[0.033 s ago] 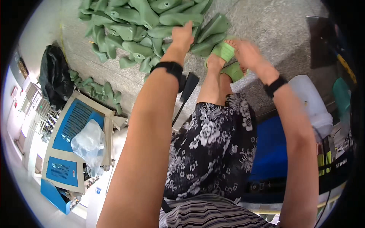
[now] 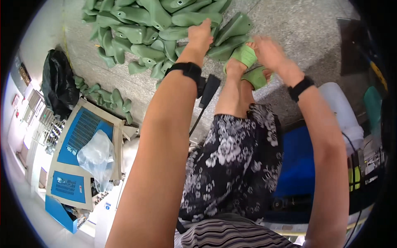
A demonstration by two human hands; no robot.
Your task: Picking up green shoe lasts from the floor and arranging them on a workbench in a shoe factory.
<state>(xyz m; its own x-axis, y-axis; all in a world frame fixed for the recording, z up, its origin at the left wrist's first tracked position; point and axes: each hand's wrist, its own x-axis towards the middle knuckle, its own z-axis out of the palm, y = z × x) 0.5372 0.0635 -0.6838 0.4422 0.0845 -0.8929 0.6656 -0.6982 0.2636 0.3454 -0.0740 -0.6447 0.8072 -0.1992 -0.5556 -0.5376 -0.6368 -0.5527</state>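
Observation:
A heap of green plastic shoe lasts lies on the floor ahead. My left hand reaches down onto its near right side, fingers curled over a green last; the fingertips are partly hidden. To the right, my right hand hovers over my green slippers, somewhat blurred. Its fingers stretch out loosely, and I see nothing in them. Two larger lasts lie between my two hands. Black bands circle both wrists, and a black device with a cable hangs at the left one.
At left stands a blue and beige machine with a clear plastic bag on it. Beside it are a black bag and a smaller row of lasts. A white container and a blue surface are at right.
My right hand has shifted slightly upward in the picture. My left hand stays at almost the same spot on the heap, and the view has shifted a little.

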